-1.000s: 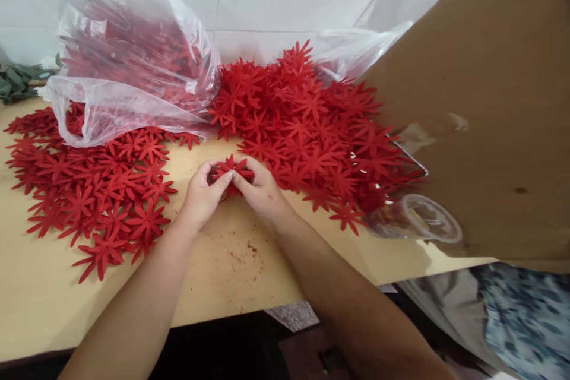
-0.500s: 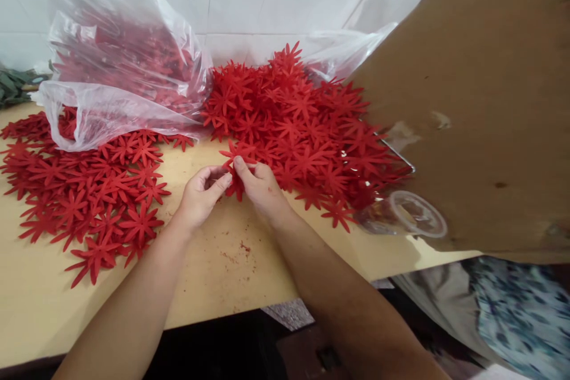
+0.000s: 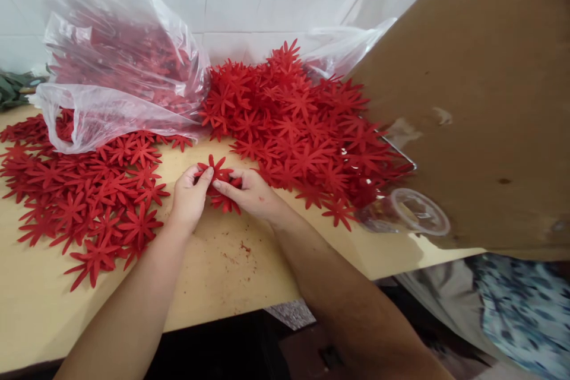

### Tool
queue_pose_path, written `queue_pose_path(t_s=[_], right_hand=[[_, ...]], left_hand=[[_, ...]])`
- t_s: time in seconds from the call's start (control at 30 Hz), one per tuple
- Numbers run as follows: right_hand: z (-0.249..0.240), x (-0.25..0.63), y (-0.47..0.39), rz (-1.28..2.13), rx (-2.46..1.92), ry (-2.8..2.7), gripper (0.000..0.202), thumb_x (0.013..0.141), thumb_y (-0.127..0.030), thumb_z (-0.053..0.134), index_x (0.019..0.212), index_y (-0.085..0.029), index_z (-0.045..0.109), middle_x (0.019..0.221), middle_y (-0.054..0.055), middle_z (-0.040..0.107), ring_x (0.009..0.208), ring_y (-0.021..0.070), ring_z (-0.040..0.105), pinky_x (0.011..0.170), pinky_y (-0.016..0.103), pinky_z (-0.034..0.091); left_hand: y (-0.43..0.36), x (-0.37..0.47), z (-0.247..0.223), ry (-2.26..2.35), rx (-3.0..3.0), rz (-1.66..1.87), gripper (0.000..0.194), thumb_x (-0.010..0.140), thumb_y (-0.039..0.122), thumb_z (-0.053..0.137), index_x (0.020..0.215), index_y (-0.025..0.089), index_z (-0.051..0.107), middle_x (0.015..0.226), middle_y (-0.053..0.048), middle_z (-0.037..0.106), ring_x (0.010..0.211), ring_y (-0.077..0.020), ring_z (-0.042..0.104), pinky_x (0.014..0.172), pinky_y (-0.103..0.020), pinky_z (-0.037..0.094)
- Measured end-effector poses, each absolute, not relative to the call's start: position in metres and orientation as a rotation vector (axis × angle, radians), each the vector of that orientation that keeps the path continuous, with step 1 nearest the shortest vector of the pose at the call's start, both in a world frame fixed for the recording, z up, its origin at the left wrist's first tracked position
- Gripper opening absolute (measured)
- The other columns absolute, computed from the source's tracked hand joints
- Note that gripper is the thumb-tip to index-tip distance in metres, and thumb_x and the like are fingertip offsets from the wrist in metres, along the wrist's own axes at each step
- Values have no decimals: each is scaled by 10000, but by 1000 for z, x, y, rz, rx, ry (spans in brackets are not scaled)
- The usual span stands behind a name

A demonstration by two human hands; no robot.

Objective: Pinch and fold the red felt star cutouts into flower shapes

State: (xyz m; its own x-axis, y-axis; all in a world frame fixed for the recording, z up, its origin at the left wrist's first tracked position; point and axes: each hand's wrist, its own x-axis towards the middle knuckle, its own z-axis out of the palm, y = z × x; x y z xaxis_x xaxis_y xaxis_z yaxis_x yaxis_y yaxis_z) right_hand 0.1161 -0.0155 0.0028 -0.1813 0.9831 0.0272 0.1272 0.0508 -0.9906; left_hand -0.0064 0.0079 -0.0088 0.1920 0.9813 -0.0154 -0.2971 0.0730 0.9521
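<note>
Between my two hands is a red fabric flower [image 3: 218,173] with narrow pointed petals, held above the table. My left hand [image 3: 191,193] pinches its left side between thumb and fingers. On the flower's right side, my right hand [image 3: 249,193] has its thumb on the petals and its fingers curled beneath. More red petals show under and between the hands; how many layers there are I cannot tell. A large heap of red flowers [image 3: 294,130] lies behind and to the right, and another spread of red flowers [image 3: 89,190] lies to the left.
A clear plastic bag [image 3: 129,65] of red flowers stands at the back left. At right, a clear plastic cup [image 3: 401,212] lies on its side beside a large brown board [image 3: 481,101]. Reddish crumbs dot the table [image 3: 214,285]. Patterned cloth [image 3: 525,309] shows at lower right.
Both hands have moved slightly left and nearer with the flower. More of its petals now show between them, and the right thumb points left across it.
</note>
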Motion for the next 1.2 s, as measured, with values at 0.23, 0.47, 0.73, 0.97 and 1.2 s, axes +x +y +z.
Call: queue_pose_path(t_s=[0.23, 0.47, 0.73, 0.97, 1.2], right_hand=[[8, 127, -14, 1265, -1191, -1434, 265, 628, -373, 686, 758, -166, 584, 667, -14, 606, 570, 85, 547, 554, 237, 479], [13, 131, -12, 1076, -1285, -1134, 379, 602, -511, 666, 653, -160, 532, 493, -47, 523, 418, 51, 452, 400, 193, 373], [13, 127, -13, 1216, -1164, -1005, 385, 517, -440, 741, 722, -177, 547, 605, -47, 567, 492, 61, 517, 461, 219, 485], [2, 129, -6, 1102, -1093, -959, 233, 622, -285, 681, 787, -197, 542, 658, -52, 558, 538, 54, 503, 511, 217, 503], [3, 109, -13, 880, -935, -854, 116, 694, -195, 600, 778, -218, 522, 697, -54, 591, 590, 54, 539, 592, 203, 487]], left_hand=[[12, -9, -6, 1025, 922, 1251, 73, 731, 209, 559, 696, 154, 525, 590, 41, 549, 527, -62, 472, 591, -210, 396], [10, -10, -1, 1060, 890, 1164, 102, 749, 214, 527, 680, 155, 480, 531, 49, 507, 468, -67, 467, 510, -201, 373], [6, -8, 3, 1014, 870, 1086, 59, 690, 135, 516, 741, 155, 495, 609, 33, 564, 517, -72, 521, 555, -206, 411], [2, -7, 7, 1000, 908, 1032, 79, 700, 104, 457, 746, 153, 499, 539, 55, 483, 455, -48, 432, 493, -185, 344], [-12, 8, 6, 866, 1068, 940, 247, 594, 188, 681, 791, 139, 541, 714, 7, 586, 652, -81, 507, 678, -235, 412]])
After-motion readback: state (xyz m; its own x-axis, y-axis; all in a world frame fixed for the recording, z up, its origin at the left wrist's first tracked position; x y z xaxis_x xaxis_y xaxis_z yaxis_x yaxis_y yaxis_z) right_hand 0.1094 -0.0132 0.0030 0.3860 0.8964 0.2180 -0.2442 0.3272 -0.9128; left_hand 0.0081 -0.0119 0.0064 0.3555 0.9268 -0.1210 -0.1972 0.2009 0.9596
